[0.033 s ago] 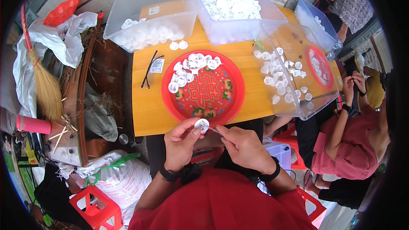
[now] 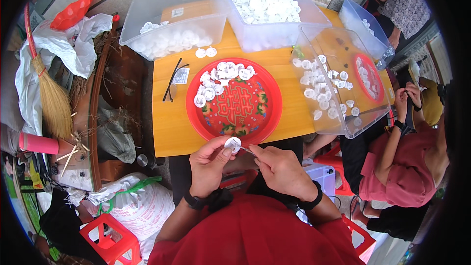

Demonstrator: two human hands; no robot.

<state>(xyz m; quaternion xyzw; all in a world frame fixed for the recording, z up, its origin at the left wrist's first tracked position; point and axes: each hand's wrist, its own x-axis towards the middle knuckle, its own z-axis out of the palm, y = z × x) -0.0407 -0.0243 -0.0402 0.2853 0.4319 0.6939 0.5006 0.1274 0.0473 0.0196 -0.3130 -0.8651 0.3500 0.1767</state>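
Note:
My left hand point(image 2: 207, 166) pinches a small round white plastic piece point(image 2: 232, 145) between thumb and fingers, in front of the near rim of the red tray. In my right hand point(image 2: 283, 171) is a thin metal tool point(image 2: 247, 150), its tip against the white piece. Most of the tool is hidden by my fingers, so its exact kind does not show. The red round tray point(image 2: 271, 113) has a printed pattern. Along its far left side lie several similar white pieces point(image 2: 208, 92).
Behind the tray stand a clear bin point(image 2: 132, 24) and a fuller clear bin point(image 2: 314, 17) of white pieces. A transparent box point(image 2: 353, 130) stands at the right. Black sticks point(image 2: 170, 88) lie left. A co-worker's hands point(image 2: 408, 94) are at far right, a broom point(image 2: 51, 98) at far left.

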